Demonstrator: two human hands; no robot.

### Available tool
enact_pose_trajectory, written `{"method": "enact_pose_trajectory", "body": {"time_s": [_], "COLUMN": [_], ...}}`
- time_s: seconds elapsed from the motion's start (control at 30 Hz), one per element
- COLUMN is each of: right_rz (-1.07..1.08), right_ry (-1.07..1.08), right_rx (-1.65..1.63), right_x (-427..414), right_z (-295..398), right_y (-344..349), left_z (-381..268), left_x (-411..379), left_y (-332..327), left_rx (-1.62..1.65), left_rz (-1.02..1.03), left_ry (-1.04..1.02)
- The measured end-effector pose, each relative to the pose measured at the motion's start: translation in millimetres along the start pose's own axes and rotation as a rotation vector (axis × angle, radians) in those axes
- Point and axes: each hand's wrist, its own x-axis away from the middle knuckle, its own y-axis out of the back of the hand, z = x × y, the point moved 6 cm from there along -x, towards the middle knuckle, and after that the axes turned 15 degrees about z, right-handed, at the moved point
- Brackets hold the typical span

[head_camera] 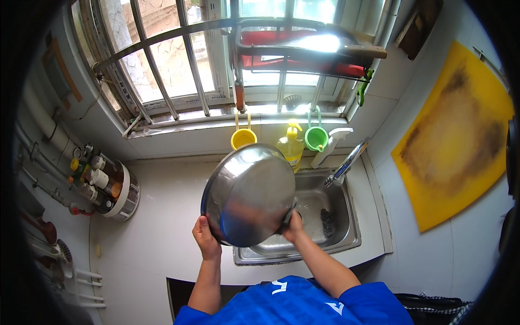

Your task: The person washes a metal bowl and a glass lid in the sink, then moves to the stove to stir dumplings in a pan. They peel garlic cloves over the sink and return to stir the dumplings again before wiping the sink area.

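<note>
A large stainless steel basin [252, 199] is held tilted over the left part of the sink, its shiny outer bottom facing up towards me. My left hand [206, 239] grips its rim at the lower left, with the thumb on the outside. At the lower right edge of the basin, my right hand [293, 227] holds a thin dark pad or cloth [288, 217] against the metal; its exact kind is unclear. The right fingers are partly hidden. Below is the stainless steel sink [317, 199], with a dark scrubber [326, 222] lying in it.
A chrome faucet [345, 164] rises at the sink's back right. Behind the basin stand a yellow pump bottle [290, 146] and a white spray bottle [331, 146]. Yellow [243, 139] and green [316, 138] strainers hang nearby. A round condiment rack [128, 195] occupies the counter's left.
</note>
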Motion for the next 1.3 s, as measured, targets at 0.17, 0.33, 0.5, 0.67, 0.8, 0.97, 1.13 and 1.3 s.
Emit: {"method": "enact_pose_trajectory", "body": {"time_s": [0.17,0.33,0.5,0.67,0.8,0.97,1.13,1.3], "right_rz": [0.039,0.249,0.413,0.479,0.272,0.491,0.033,0.031], "right_ry": [-0.289,-0.566,-0.516,0.053,0.771,0.795,0.853,0.587], "right_rx": [-0.050,-0.097,-0.056,0.606,1.752,2.012,1.953,1.627], "right_x": [25,65,94,91,124,103,44,60], "right_z": [-66,-85,-52,46,58,33,120,78], "right_y": [-27,-77,-143,-190,-203,-256,-214,-72], "left_z": [10,11,14,15,23,38,31,11], "left_x": [2,0,-4,9,2,9,23,5], "left_y": [-16,-28,-35,-32,-44,-49,-40,-24], "left_rx": [-0.010,-0.068,-0.059,0.026,0.242,0.335,0.287,0.383], "left_rz": [-0.110,-0.134,-0.093,-0.151,-0.219,0.052,0.038,-0.056], "left_ry": [-0.023,-0.052,0.039,0.152,0.232,0.286,0.291,0.151]}}
